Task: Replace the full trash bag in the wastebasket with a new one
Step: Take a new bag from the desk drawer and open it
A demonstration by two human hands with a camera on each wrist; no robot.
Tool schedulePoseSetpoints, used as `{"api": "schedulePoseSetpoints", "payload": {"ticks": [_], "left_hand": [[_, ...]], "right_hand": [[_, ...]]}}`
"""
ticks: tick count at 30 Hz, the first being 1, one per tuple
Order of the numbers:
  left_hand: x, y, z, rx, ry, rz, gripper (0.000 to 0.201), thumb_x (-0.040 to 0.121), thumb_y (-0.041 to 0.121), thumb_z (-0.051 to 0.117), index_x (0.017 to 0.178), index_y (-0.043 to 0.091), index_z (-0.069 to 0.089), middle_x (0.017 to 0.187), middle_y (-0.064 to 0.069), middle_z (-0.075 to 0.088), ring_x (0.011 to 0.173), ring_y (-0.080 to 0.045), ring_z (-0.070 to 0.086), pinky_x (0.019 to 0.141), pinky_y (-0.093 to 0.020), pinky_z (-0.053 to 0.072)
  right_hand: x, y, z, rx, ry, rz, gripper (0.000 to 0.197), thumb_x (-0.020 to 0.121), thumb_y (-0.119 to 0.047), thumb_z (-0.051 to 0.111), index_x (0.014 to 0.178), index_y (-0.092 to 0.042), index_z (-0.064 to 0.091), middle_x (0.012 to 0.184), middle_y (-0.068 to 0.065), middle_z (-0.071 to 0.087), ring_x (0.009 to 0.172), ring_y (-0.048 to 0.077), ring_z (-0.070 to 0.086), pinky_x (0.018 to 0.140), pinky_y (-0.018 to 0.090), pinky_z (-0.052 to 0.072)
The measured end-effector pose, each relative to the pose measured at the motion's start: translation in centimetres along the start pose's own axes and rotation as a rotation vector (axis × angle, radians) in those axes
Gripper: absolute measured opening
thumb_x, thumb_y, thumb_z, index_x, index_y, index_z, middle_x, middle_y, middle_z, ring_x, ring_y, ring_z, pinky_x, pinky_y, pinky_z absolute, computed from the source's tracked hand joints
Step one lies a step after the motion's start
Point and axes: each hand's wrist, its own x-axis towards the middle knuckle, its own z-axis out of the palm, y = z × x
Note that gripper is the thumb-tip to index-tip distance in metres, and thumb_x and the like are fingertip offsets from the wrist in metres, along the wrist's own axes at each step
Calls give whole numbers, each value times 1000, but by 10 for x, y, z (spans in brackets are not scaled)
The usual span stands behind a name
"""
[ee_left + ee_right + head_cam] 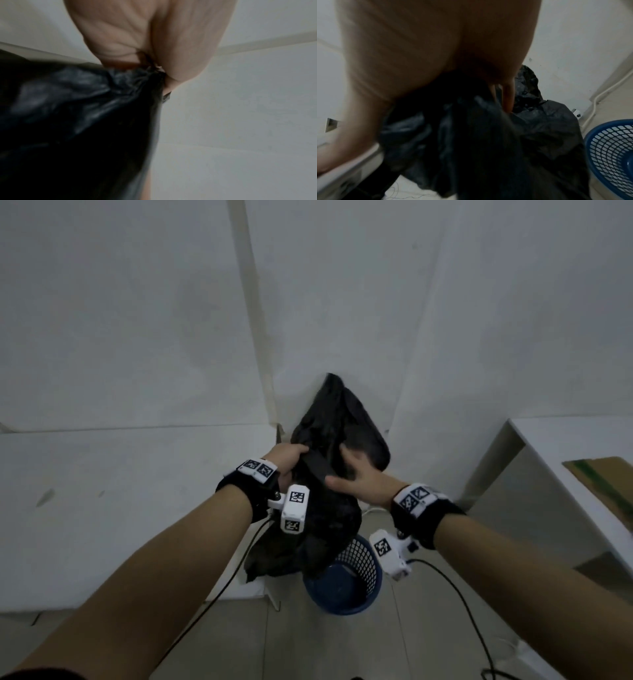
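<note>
A black trash bag (322,518) hangs crumpled between both hands, above and just left of the blue mesh wastebasket (356,580), whose blue inside shows. My left hand (287,457) grips a bunched edge of the bag (77,115) in its fist (145,40). My right hand (354,474) holds the other side, with its fingers tucked into the plastic (488,142) and its thumb outside. More black plastic (342,412) rises behind the hands toward the wall corner. I cannot tell if it belongs to the held bag or is separate. The wastebasket (611,155) stands on the floor at the right.
A white desk (561,446) with a piece of cardboard (603,487) on it stands at the right. White walls meet in a corner straight ahead. A low white surface (120,508) runs along the left. Black cables (455,587) trail from the wrist cameras over the tiled floor.
</note>
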Motion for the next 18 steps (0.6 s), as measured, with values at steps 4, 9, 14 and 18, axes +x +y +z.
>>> {"api": "schedulePoseSetpoints", "payload": {"ticks": [4, 9, 14, 18], "left_hand": [[-11, 11, 16, -242, -95, -28, 38, 98, 30, 50, 122, 1, 58, 106, -18, 68, 87, -30, 65, 73, -39, 53], [-32, -9, 9, 110, -241, 109, 72, 84, 70, 47, 127, 14, 58, 105, -8, 72, 96, -28, 69, 89, -37, 52], [-41, -44, 22, 711, -482, 198, 45, 94, 35, 58, 135, 17, 52, 116, 2, 60, 109, -11, 56, 86, -19, 42], [-38, -55, 21, 843, -475, 272, 30, 94, 32, 58, 117, 14, 65, 106, 0, 68, 97, -12, 62, 80, -16, 46]], "right_hand": [[-2, 7, 19, 241, -131, -136, 81, 81, -28, 81, 150, -24, 38, 136, -8, 60, 123, 8, 58, 108, 30, 45], [4, 9, -9, 693, 233, 176, 32, 96, -18, 63, 115, 7, 65, 105, 24, 72, 88, 33, 71, 87, 45, 58], [-3, 0, -25, 777, 193, 273, 25, 98, -23, 59, 90, -1, 68, 75, 12, 73, 54, 18, 70, 49, 23, 55], [-4, 9, -16, 797, 164, 294, 47, 94, -33, 65, 118, 8, 65, 99, 19, 73, 79, 29, 72, 75, 38, 59]]}}
